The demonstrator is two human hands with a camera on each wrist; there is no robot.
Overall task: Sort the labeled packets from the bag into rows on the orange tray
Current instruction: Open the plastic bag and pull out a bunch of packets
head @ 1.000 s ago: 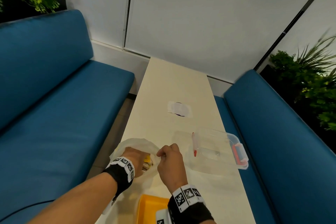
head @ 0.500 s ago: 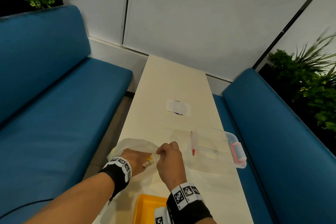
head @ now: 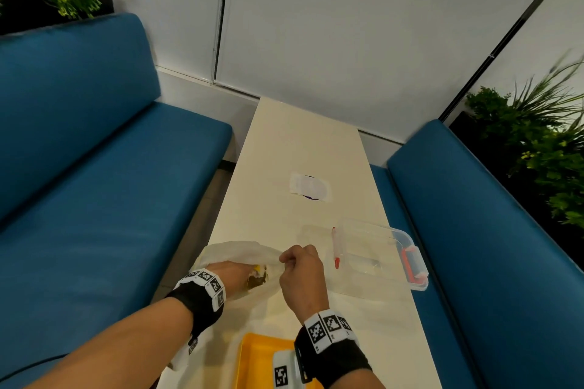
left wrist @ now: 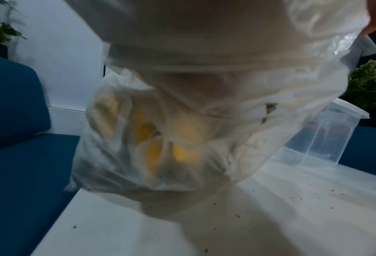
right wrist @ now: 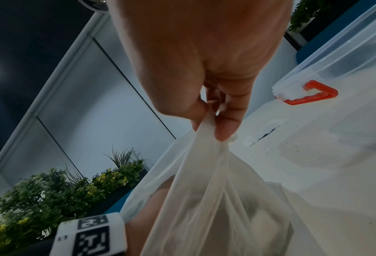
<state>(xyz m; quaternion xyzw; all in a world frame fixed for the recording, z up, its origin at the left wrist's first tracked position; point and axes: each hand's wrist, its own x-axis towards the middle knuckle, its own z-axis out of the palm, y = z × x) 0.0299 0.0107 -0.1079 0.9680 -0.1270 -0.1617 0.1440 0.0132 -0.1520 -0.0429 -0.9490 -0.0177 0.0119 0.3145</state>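
A thin translucent white bag (head: 237, 251) lies on the table near its left edge. My left hand (head: 243, 276) is pushed into the bag's mouth, and the plastic hides its fingers. Yellow and dark packets (head: 258, 275) show at the opening beside that hand. The left wrist view shows several yellow packets (left wrist: 182, 150) through the bag (left wrist: 204, 69). My right hand (head: 284, 259) pinches the bag's rim between thumb and fingers and holds it up; the pinch (right wrist: 211, 124) on the bag (right wrist: 204, 190) is plain in the right wrist view. The orange tray (head: 256, 354) lies nearest to me, partly under my right wrist.
A clear plastic box (head: 379, 249) with an orange latch stands right of the bag, with a red pen (head: 335, 248) at its left side. A white patch (head: 311, 188) lies farther up the narrow table. Blue benches (head: 110, 199) flank both sides.
My left hand has shifted slightly inside the bag. The right hand keeps its pinch on the bag's rim in about the same place.
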